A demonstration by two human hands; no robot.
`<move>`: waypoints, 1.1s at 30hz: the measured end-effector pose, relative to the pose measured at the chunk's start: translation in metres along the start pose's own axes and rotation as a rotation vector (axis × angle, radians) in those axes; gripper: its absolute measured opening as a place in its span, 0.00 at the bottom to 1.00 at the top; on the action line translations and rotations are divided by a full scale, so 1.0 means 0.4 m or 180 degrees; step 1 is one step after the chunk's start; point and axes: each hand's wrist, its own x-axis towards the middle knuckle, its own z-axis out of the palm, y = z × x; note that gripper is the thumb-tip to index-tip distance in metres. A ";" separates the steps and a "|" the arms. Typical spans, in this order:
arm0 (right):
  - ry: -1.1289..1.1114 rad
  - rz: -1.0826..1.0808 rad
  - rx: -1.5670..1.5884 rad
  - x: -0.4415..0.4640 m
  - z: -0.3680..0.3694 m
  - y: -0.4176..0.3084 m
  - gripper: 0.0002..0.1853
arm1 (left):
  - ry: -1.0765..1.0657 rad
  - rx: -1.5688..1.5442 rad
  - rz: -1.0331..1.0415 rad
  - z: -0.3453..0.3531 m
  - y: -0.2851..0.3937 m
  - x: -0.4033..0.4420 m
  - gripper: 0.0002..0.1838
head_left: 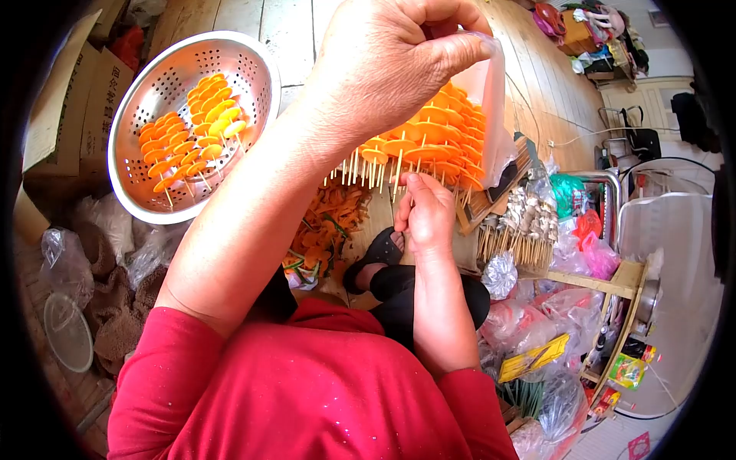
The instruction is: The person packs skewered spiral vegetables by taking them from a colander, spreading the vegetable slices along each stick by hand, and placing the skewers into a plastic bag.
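Observation:
My left hand point(402, 65) is raised at the top centre, its thumb and fingers pinched on the edge of a clear plastic bag point(497, 115). Below and beside it, many skewers of orange slices point(441, 138) are stacked in rows, partly inside the bag, with their pale sticks pointing down toward me. My right hand point(425, 211) is lower, at the near side of the stack, its fingers closed around the stick end of a skewer. At the left, a metal colander point(268, 84) holds more skewers of orange and yellow slices point(207, 115).
Orange peelings point(326, 222) lie on the floor near my shoe point(383, 249). Bundled skewers of pale food point(525, 222) are on the right, above plastic bags point(537, 322) and a wooden frame point(625, 280). Cardboard boxes point(96, 100) stand at the far left.

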 end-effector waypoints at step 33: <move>-0.2869 -0.2504 -0.3099 0.030 0.713 0.018 0.13 | 0.0028 0.2216 0.0093 0.001 0.065 -0.007 0.05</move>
